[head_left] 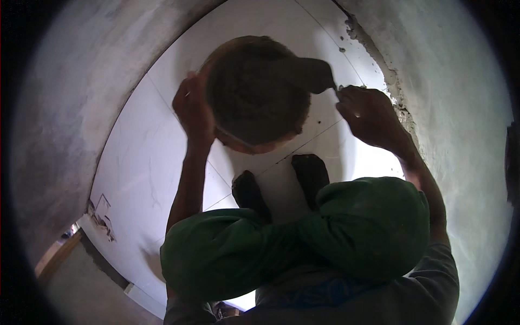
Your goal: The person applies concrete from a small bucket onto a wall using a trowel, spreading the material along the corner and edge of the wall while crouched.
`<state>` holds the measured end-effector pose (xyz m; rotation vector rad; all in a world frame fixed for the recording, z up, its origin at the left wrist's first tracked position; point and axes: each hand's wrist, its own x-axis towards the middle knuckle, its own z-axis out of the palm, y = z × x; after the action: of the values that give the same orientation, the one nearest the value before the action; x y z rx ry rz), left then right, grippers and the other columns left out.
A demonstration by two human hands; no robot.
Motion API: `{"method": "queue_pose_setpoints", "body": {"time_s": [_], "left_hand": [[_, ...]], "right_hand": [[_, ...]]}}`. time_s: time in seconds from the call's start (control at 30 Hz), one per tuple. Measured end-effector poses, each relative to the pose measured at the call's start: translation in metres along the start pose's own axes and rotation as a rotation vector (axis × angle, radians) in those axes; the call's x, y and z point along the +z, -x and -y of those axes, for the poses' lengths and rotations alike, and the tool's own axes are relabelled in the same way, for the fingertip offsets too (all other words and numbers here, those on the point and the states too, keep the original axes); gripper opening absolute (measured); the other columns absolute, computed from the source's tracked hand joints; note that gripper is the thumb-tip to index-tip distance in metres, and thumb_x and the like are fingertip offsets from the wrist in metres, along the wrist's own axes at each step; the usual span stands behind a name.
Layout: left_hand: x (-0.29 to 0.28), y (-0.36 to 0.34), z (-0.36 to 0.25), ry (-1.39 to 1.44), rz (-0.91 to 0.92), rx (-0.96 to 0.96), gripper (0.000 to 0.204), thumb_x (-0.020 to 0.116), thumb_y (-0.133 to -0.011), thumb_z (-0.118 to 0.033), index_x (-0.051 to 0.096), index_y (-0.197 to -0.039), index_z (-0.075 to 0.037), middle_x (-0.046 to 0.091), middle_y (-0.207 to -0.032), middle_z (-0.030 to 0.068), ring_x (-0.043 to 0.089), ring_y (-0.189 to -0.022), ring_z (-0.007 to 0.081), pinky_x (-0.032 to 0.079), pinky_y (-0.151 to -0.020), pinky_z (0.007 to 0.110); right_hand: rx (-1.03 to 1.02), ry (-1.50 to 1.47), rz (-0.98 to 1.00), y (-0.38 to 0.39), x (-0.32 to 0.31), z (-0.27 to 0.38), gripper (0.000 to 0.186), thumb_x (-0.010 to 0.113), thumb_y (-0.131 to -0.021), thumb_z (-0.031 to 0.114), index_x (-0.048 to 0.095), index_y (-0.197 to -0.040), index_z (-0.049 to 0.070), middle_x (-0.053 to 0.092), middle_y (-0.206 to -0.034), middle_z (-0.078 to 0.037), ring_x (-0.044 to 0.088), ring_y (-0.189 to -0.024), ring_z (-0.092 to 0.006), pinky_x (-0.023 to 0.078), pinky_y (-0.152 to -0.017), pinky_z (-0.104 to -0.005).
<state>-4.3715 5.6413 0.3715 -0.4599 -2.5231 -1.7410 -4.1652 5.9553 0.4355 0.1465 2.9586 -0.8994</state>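
A round, reddish-brown basin [254, 147] filled with dark grey mortar [252, 103] is in front of me. My left hand [194, 108] grips its left rim, the fingers partly hidden behind the side. In my right hand [371, 116] is a trowel [311, 74], held by its handle with closed fingers. The dark blade reaches left over the basin's right rim and overlaps the mortar. Whether the blade touches the mortar I cannot tell, since both are in deep shadow.
White tiles [141, 141] with dark joints cover the floor. Grey plastered walls [460, 108] curve up on both sides. Rough mortar [374, 46] crumbles along the right wall's foot. My dark shoes [310, 176] and green-trousered knees [374, 227] are close below the basin.
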Motion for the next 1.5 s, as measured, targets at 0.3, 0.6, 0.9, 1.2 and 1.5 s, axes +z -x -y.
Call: {"method": "queue_pose_setpoints", "body": {"time_s": [0.3, 0.6, 0.9, 1.2, 1.5], "left_hand": [[0.001, 0.014, -0.036, -0.079, -0.013, -0.307, 0.047, 0.054, -0.114, -0.040, 0.069, -0.090, -0.002, 0.058, -0.077, 0.0017, 0.050, -0.077, 0.0125, 0.045, -0.075, 0.033], [-0.030, 0.003, 0.043, -0.368, 0.016, 0.093, 0.021, 0.057, -0.110, -0.017, 0.068, -0.107, 0.001, 0.074, -0.094, 0.0141, 0.071, -0.084, 0.0291, 0.057, -0.076, 0.044], [-0.028, 0.008, 0.047, 0.220, -0.169, -0.603, 0.051, 0.042, -0.118, -0.040, 0.070, -0.101, -0.002, 0.068, -0.085, 0.0086, 0.063, -0.080, 0.0198, 0.052, -0.078, 0.041], [-0.042, 0.005, 0.059, 0.291, -0.211, -0.593, 0.054, 0.044, -0.118, -0.047, 0.069, -0.101, -0.002, 0.069, -0.087, 0.0071, 0.063, -0.079, 0.0165, 0.053, -0.076, 0.038], [-0.047, 0.009, 0.070, 0.143, -0.084, -0.548, 0.053, 0.045, -0.118, -0.045, 0.072, -0.111, 0.000, 0.073, -0.100, 0.0097, 0.071, -0.091, 0.0193, 0.060, -0.085, 0.039]], "right_hand": [[-0.008, -0.246, 0.372, -0.053, 0.074, 0.058, 0.029, 0.064, -0.105, 0.025, 0.067, -0.094, -0.002, 0.069, -0.075, -0.013, 0.070, -0.065, -0.0249, 0.057, -0.057, -0.0395], [0.335, -0.602, 0.461, -0.082, 0.021, 0.051, 0.035, 0.062, -0.110, 0.034, 0.068, -0.100, 0.001, 0.063, -0.069, -0.004, 0.063, -0.056, -0.0116, 0.052, -0.048, -0.0303], [0.678, -1.375, 0.326, -0.169, -0.007, -0.181, 0.026, 0.057, -0.107, 0.023, 0.064, -0.113, -0.001, 0.063, -0.079, -0.007, 0.059, -0.057, -0.0123, 0.050, -0.046, -0.0281], [0.540, -0.499, -0.079, -0.200, 0.066, -0.180, 0.028, 0.061, -0.102, 0.028, 0.066, -0.102, 0.001, 0.067, -0.078, -0.013, 0.068, -0.061, -0.0236, 0.057, -0.054, -0.0374], [0.712, 0.159, -0.131, -0.226, 0.055, -0.185, 0.045, 0.065, -0.087, 0.021, 0.070, -0.125, -0.003, 0.075, -0.117, -0.031, 0.074, -0.112, -0.0459, 0.059, -0.096, -0.0568]]}}
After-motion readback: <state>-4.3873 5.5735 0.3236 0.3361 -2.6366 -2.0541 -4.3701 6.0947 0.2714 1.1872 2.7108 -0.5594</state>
